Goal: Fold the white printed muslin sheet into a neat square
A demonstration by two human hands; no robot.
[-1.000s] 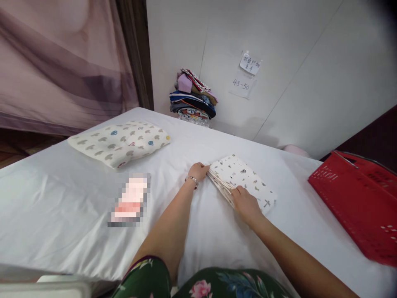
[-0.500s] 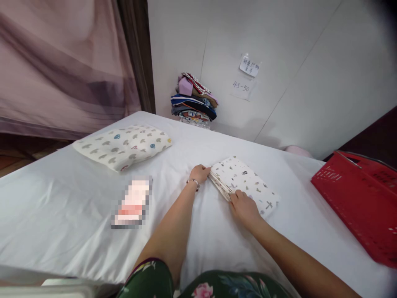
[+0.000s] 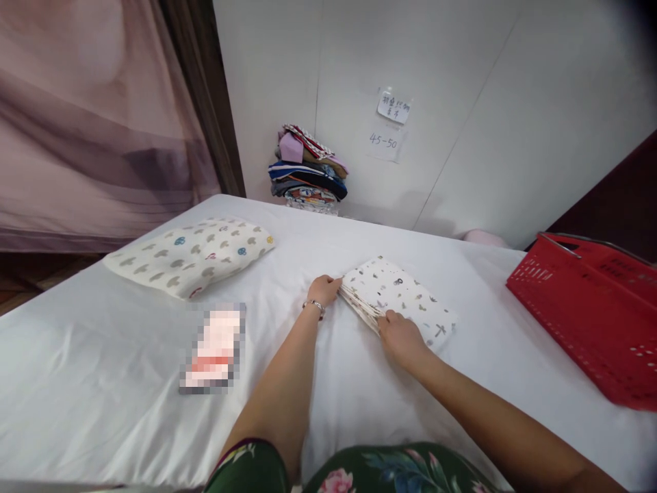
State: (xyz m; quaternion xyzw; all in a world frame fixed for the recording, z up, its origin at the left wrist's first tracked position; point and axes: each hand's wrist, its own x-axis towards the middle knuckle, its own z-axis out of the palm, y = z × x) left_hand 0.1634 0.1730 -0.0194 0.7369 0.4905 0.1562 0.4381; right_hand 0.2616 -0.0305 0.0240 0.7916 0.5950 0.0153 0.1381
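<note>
Pinching the left corner of a folded printed cloth (image 3: 403, 294), the left hand (image 3: 323, 291) has its fingertips closed narrowly on the layers; bracelet (image 3: 315, 307) at wrist. Right hand (image 3: 402, 337) grips the stacked edge farther right and nearer, fingers curled over it; thumb position cannot be told. Cloth lies right of centre on a white sheet (image 3: 128, 383), small scattered motifs upward.

Writing: lower wall paper (image 3: 383, 141) reads "45-50", handwritten. Upper label (image 3: 393, 107) carries two handwritten lines, too blurred to read surely.

Left: cream cloth bundle (image 3: 174, 263), grey print; nearer, a pixelated object (image 3: 213, 346), markings unreadable. Right: red perforated plastic basket (image 3: 575, 322). Far: textile stack (image 3: 308, 174) against the wall.
</note>
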